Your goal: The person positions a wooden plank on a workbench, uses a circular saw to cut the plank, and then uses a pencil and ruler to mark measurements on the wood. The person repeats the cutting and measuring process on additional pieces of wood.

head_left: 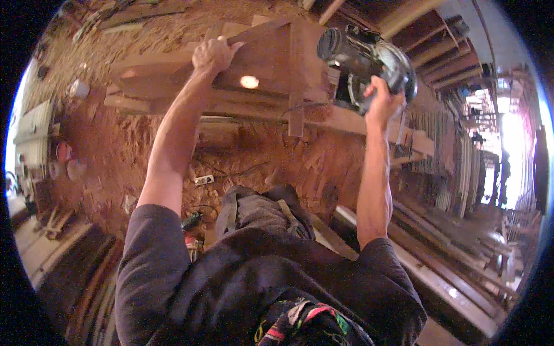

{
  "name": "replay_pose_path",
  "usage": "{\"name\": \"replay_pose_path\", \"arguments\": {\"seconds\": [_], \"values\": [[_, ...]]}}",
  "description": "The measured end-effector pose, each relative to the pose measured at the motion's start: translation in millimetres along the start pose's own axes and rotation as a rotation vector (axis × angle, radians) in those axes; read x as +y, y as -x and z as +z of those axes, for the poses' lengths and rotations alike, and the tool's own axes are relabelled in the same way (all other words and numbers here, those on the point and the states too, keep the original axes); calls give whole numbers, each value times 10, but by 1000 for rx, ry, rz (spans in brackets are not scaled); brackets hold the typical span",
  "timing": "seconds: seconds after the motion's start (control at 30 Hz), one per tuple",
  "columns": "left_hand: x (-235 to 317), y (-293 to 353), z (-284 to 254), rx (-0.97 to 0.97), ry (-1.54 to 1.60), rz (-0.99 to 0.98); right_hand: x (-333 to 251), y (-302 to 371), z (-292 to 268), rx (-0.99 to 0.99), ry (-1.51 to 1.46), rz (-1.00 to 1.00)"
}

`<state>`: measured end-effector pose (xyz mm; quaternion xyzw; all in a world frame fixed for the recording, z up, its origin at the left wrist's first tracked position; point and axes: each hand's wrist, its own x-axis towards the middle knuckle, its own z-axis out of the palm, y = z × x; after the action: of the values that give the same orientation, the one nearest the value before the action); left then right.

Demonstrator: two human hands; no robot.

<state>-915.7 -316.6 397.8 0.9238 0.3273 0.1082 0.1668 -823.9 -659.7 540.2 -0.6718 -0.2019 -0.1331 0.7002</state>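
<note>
My right hand (382,102) is wrapped around the handle of a circular saw (398,64). The saw, with a dark motor body and a shiny round guard, is at the right end of the wooden work surface; whether its blade touches wood cannot be made out. Farther left, my left hand (213,55) grips the edge of a wide brown wooden board (268,57), thumb pointing right along it. A narrow wooden piece (295,112) runs across the board's right part and sticks out toward me. Below them lies a long timber beam (346,119).
Sawdust and wood scraps cover the reddish floor. A white socket strip (203,180) with a cable lies near my feet, and a dark power tool (191,221) is on my left. Upright planks (441,138) line the right side; long timbers (450,285) lie behind me on the right.
</note>
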Motion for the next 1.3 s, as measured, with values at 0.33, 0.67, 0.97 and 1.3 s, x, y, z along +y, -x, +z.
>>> {"name": "replay_pose_path", "arguments": {"seconds": [0.33,0.67,0.97,1.3], "values": [[733,-1669,-255,-39,-42,-66,-1234,-1171,-1164,97,392,-42],[1415,-3319,169,149,-37,-50,423,-4250,-1917,-435,952,10],[1313,-3258,-538,55,-55,-142,377,-5571,-1554,-1090,1202,-5],[1964,-3193,-779,110,-68,-157,958,-6704,-2314,-1219,1071,10]]}}
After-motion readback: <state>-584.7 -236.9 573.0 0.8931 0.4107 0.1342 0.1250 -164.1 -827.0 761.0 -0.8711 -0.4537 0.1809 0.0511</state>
